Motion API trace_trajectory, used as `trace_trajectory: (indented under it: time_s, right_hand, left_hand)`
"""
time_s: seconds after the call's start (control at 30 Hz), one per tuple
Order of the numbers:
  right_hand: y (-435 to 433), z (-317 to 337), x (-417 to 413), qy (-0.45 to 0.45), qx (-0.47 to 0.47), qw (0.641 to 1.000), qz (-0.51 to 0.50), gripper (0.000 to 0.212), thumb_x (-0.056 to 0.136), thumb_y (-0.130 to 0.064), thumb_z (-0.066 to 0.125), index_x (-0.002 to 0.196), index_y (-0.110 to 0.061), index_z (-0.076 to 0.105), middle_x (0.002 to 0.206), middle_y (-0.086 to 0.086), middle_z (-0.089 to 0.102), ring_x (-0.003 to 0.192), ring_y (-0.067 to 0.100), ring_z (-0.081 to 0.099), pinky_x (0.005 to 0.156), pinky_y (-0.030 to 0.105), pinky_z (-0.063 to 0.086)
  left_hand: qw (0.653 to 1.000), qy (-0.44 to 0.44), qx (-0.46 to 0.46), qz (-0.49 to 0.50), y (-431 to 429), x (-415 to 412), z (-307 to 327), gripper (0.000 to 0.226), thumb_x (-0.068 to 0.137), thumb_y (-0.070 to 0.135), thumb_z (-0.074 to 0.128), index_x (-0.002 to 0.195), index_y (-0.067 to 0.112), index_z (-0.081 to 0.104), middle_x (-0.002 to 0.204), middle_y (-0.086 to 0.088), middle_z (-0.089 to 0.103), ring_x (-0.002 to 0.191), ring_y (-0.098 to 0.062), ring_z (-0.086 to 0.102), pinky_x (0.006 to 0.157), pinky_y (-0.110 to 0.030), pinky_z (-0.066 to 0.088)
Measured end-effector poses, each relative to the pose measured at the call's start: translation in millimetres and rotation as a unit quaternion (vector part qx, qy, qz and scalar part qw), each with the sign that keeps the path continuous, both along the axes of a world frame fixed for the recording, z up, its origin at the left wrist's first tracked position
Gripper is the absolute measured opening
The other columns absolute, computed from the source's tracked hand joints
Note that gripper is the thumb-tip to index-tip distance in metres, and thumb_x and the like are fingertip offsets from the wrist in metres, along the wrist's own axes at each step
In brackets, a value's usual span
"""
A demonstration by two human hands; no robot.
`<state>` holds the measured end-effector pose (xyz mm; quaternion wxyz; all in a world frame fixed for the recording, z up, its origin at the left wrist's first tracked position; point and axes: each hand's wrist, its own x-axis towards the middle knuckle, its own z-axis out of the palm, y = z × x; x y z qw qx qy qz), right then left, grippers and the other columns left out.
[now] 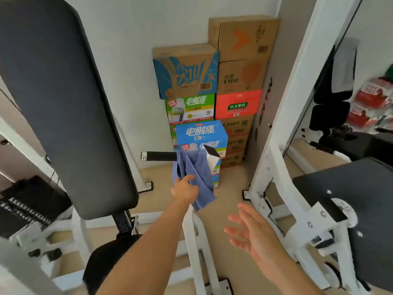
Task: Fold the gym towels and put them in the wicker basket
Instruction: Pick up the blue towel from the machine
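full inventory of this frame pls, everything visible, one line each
blue towel: one, blue, draped over the handle bar, centre
handle bar: one, black with silver end cap, horizontal, centre
cardboard boxes: at least seven, brown, blue, green and red, stacked against the back wall
backrest pad: one, black, tilted, left
weight stack: one, black, lower left
machine frame: one, white, right
flat pad: one, black, right edge
left hand: one, grips the towel's hanging part
right hand: one, fingers spread, holds nothing, lower right of the towel
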<state>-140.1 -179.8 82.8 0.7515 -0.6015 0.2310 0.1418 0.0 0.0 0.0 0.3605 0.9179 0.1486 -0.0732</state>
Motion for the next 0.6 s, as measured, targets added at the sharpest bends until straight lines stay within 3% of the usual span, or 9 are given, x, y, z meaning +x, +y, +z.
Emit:
trace_trajectory:
  time_s: [0.13,0.2,0.27,0.3,0.37,0.43,0.5,0.6]
  right_hand:
    - [-14,-9,61,-0.042,-0.039,0.995,0.078,0.038,0.098,-0.032,0.048,0.136,-0.031,0.045,0.130,-0.007,0.055,0.117,0.011,0.053,0.094,0.038,0.050]
    - [-19,-14,89,-0.102,-0.097,0.981,0.136,0.049,0.098,-0.026,0.050,0.144,-0.030,0.034,0.131,-0.013,0.048,0.125,0.011,0.045,0.099,0.023,0.042]
    - [-22,-9,110,-0.194,-0.174,0.941,0.216,0.067,0.093,-0.020,0.059,0.148,-0.028,0.022,0.135,-0.015,0.040,0.128,0.006,0.038,0.090,0.000,0.033]
    - [-25,-9,119,-0.239,-0.206,0.915,0.250,0.077,0.090,-0.021,0.064,0.149,-0.029,0.016,0.144,-0.015,0.033,0.133,0.001,0.030,0.096,-0.001,0.027]
    - [-33,-4,136,-0.304,-0.222,0.868,0.322,0.089,0.084,-0.030,0.069,0.150,-0.036,0.009,0.155,-0.014,0.023,0.141,0.001,0.022,0.113,0.021,0.026]
    - [-49,12,151,-0.325,-0.197,0.859,0.342,0.083,0.083,-0.035,0.068,0.147,-0.041,0.016,0.149,-0.016,0.035,0.136,-0.001,0.033,0.110,0.027,0.036]
    - [-70,32,164,-0.353,-0.219,0.855,0.311,0.055,0.086,-0.028,0.067,0.132,-0.042,0.041,0.128,-0.016,0.056,0.116,-0.006,0.051,0.098,0.024,0.046]
    - [-109,57,179,-0.363,-0.206,0.865,0.278,0.031,0.087,-0.025,0.069,0.116,-0.028,0.059,0.114,-0.014,0.066,0.110,0.002,0.059,0.093,0.033,0.051]
  left_hand:
    - [0.993,-0.019,-0.082,0.080,-15,20,11,0.024,0.092,0.011,0.054,0.113,0.013,0.065,0.118,-0.012,0.063,0.104,-0.028,0.060,0.089,-0.032,0.049]
    - [0.988,-0.072,-0.077,0.112,-28,12,35,0.014,0.093,0.016,0.054,0.100,0.017,0.067,0.096,-0.004,0.067,0.084,-0.018,0.061,0.069,-0.018,0.047]
    - [0.977,-0.146,-0.077,0.137,-49,-2,64,0.014,0.092,0.017,0.056,0.092,0.023,0.069,0.081,0.006,0.064,0.070,-0.005,0.058,0.058,-0.007,0.040]
    - [0.969,-0.184,-0.098,0.132,-63,-11,80,0.018,0.090,0.012,0.059,0.089,0.024,0.072,0.077,0.009,0.066,0.067,-0.002,0.059,0.058,-0.005,0.041]
    - [0.953,-0.233,-0.149,0.124,-87,-26,111,0.026,0.086,0.003,0.063,0.082,0.027,0.073,0.069,0.013,0.069,0.065,0.002,0.062,0.060,-0.006,0.044]
    - [0.945,-0.249,-0.185,0.104,-111,-34,140,0.025,0.083,0.002,0.067,0.085,0.027,0.072,0.072,0.012,0.072,0.070,0.001,0.066,0.065,-0.011,0.050]
    - [0.941,-0.266,-0.185,0.092,-129,-34,161,0.025,0.081,0.006,0.073,0.087,0.030,0.071,0.077,0.013,0.073,0.075,0.000,0.068,0.072,-0.013,0.052]
    - [0.940,-0.324,-0.086,0.070,-148,-29,176,0.019,0.077,0.018,0.077,0.082,0.035,0.072,0.080,0.014,0.071,0.077,0.000,0.067,0.074,-0.015,0.053]
